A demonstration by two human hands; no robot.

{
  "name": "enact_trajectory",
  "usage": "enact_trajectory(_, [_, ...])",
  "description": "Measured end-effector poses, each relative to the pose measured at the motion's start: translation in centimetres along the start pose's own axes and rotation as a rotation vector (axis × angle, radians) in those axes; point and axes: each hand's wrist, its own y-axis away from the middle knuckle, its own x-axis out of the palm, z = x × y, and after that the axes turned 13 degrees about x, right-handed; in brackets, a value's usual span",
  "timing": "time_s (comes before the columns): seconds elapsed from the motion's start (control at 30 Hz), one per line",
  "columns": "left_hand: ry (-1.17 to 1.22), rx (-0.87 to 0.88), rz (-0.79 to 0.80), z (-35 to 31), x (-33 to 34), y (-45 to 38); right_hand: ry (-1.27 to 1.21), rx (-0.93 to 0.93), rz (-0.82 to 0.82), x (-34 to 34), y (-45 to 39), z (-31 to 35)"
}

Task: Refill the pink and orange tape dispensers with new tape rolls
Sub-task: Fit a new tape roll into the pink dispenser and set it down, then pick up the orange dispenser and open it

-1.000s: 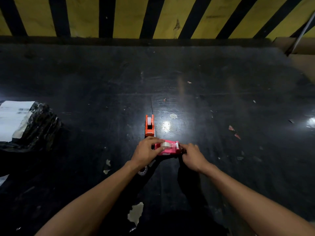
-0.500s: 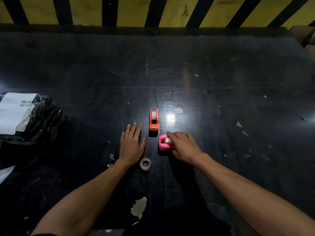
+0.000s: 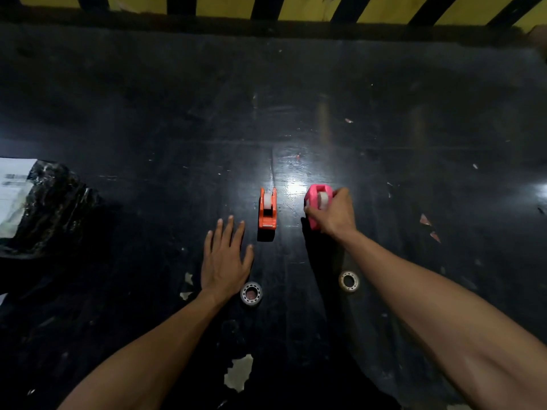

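Note:
The orange tape dispenser [image 3: 267, 209] stands on the black table [image 3: 148, 113] with a whitish roll seated in it. To its right, my right hand [image 3: 334, 213] grips the pink tape dispenser [image 3: 315, 199], which also carries a roll; my fingers cover its near end. My left hand [image 3: 225, 259] lies flat on the table, fingers spread, left of and nearer than the orange dispenser, holding nothing. Two small tape rolls lie flat: one roll [image 3: 251, 294] beside my left wrist, the other roll [image 3: 349, 281] beside my right forearm.
A black plastic parcel [image 3: 44, 208] with a white label sits at the left edge. A yellow and black striped wall [image 3: 296, 7] closes the far side. Paper scraps [image 3: 429, 226] and chipped patches dot the table surface.
My right hand has carried the pink dispenser to the right of the orange one. My left hand let go of it earlier and now rests flat. A second loose roll has come into sight.

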Motion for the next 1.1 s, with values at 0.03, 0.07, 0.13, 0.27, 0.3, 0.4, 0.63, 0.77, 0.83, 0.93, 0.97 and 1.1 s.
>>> enact_trajectory(0.03, [0.002, -0.004, 0.003, 0.0, 0.0, 0.0, 0.022, -0.016, -0.003, 0.2, -0.2, 0.4])
enact_trajectory(0.07, [0.006, -0.006, 0.003, 0.0, 0.0, 0.0, 0.040, -0.024, -0.006, 0.3, -0.2, 0.6])
enact_trajectory(0.13, [0.013, -0.009, -0.002, 0.0, -0.1, 0.0, 0.051, -0.034, -0.022, 0.8, -0.4, 0.7])
enact_trajectory(0.27, [0.032, -0.006, -0.022, -0.1, -0.4, -0.1, 0.032, -0.029, -0.014, 1.0, -0.3, 0.4])
enact_trajectory(0.3, [0.059, -0.015, -0.035, -0.1, -0.5, -0.2, 0.039, -0.030, -0.012, 0.9, -0.1, 0.4])
enact_trajectory(0.4, [0.201, -0.085, -0.118, 0.0, -1.2, -1.2, 0.108, -0.175, -0.201, 0.5, 1.1, 0.9])
enact_trajectory(0.63, [0.844, -0.312, -0.174, -2.5, -4.6, -7.0, -0.089, -0.373, 0.307, 2.7, 6.2, 3.1])
enact_trajectory(0.77, [1.055, -0.355, -0.099, -3.6, -4.7, -7.7, -0.314, -0.164, 0.450, 4.5, 6.1, 2.2])
enact_trajectory(0.83, [1.198, -0.412, -0.096, -3.9, -4.8, -7.1, -0.452, -0.069, 0.463, 4.4, 6.0, 1.3])
enact_trajectory(0.93, [1.381, -0.446, -0.025, -4.2, -5.0, -5.7, -0.581, 0.008, 0.436, 3.5, 6.6, 0.0])
enact_trajectory(0.97, [1.421, -0.448, 0.003, -4.3, -5.1, -5.3, -0.617, 0.029, 0.460, 3.2, 6.8, -0.4])
enact_trajectory(1.1, [1.548, -0.491, 0.031, -4.8, -5.7, -4.1, -0.692, 0.116, 0.605, 2.4, 7.3, -1.6])
